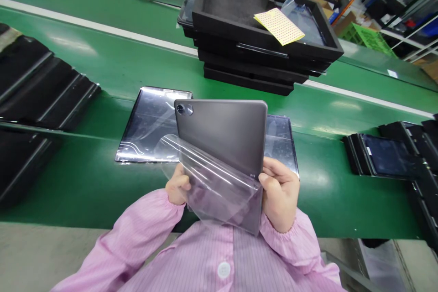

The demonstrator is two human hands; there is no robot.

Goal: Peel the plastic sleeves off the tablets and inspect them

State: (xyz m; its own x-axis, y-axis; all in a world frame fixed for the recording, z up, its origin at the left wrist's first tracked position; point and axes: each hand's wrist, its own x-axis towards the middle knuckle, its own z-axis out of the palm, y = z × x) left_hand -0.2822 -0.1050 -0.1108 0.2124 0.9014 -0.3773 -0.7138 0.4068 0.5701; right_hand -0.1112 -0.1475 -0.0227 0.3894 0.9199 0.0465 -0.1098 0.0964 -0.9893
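Observation:
A grey tablet [226, 127] is held up in front of my chest, its back and corner camera facing me. Clear plastic film [219, 187] curls across its lower part and hangs below it. My left hand [178, 185] grips the tablet's lower left side, partly behind the film. At the lower right edge, my right hand [280, 189] pinches the tablet with the thumb close to the film's edge. Behind the tablet, a shiny film-covered panel [147, 123] lies on the green table to the left. Another dark panel [282, 139] shows partly on the right.
Stacked black trays [249, 66] stand at the back, with a yellow sticker sheet [279, 26] on top. Dark stacks [41, 82] fill the left side. More tablets [386, 155] sit at the right on the green table [325, 196]. Shelving is beyond.

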